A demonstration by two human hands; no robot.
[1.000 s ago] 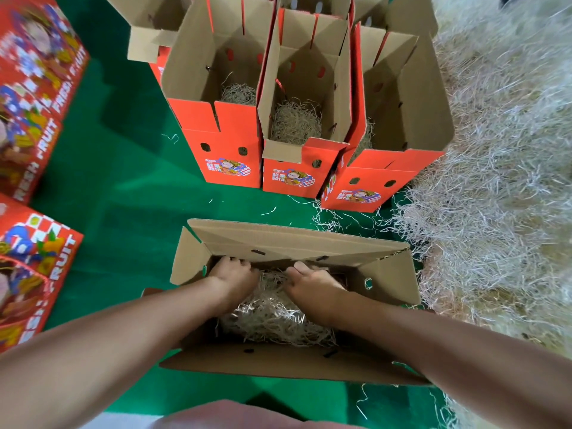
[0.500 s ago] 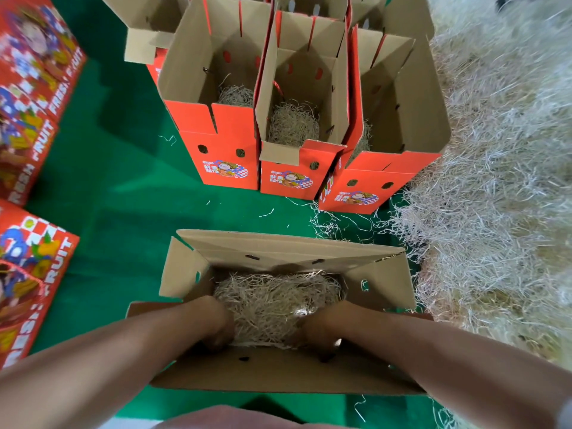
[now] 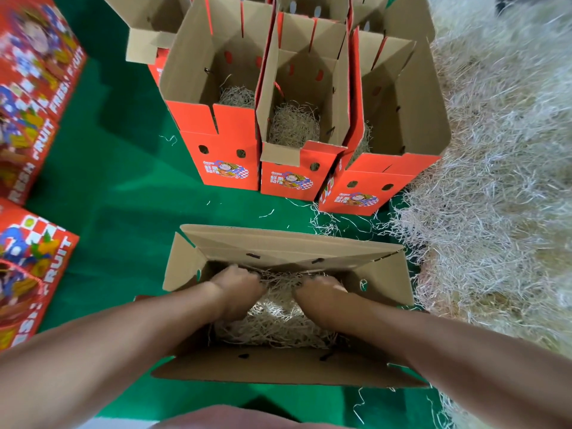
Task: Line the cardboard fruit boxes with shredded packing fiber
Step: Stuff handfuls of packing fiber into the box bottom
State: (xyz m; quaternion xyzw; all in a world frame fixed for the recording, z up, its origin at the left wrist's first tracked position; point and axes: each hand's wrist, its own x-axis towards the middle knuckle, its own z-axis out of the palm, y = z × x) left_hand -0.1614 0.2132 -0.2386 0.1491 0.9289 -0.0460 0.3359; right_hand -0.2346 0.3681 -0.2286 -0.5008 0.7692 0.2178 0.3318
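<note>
Grasping fiber [image 3: 278, 320] inside the near box [image 3: 278, 368] with left hand [image 3: 238, 289] and right hand [image 3: 320, 289], both grips curled into the wad by the far wall. Probably held low to spread padding evenly over the bottom. Set near the loose pile [image 3: 495, 181] for short reaches.

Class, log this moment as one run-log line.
step: lining | left hand: in pale shredded packing fiber | right hand: in fiber | open brown cardboard box: fiber inside | grip: unclear

The left hand [image 3: 238, 289] and right hand [image 3: 322, 294] bury their fingertips in fiber [image 3: 278, 323]; the printed boxes [image 3: 34, 88] are blurred and edge-cut.
</note>
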